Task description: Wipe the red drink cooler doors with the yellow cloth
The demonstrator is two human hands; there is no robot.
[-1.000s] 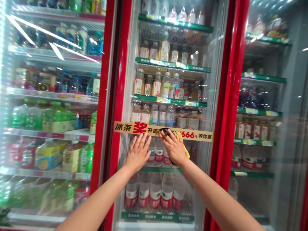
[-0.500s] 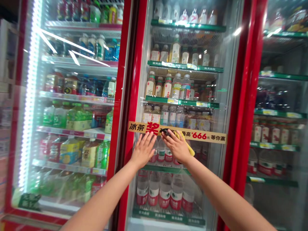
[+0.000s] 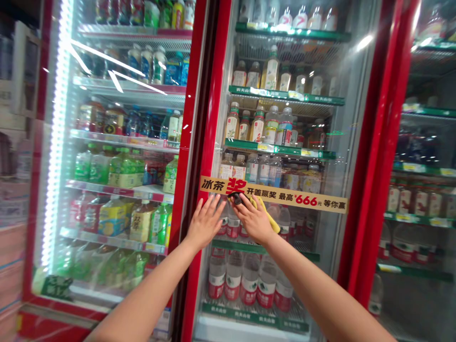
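My right hand (image 3: 254,221) lies against the middle glass door (image 3: 320,237), over a yellow cloth (image 3: 265,213) that sticks out beside its fingers. A black piece (image 3: 235,197) shows at the fingertips; I cannot tell whether it belongs to the cloth. My left hand (image 3: 205,222) is just to the left, fingers spread and holding nothing, near the door's red frame (image 3: 210,118). Both hands are just below a tan sticker strip (image 3: 331,204) with black and red lettering that crosses the door.
Behind the glass, green-edged shelves (image 3: 285,97) hold bottled drinks, with red-labelled water bottles (image 3: 249,285) at the bottom. To the left stands a lit drinks fridge (image 3: 124,190); another fridge door (image 3: 420,166) is at the right. Stacked boxes (image 3: 12,266) line the far left.
Both hands have slid left and slightly down across the door, the cloth moving with the right one. More lettering on the strip now shows. The whole view has shifted a little.
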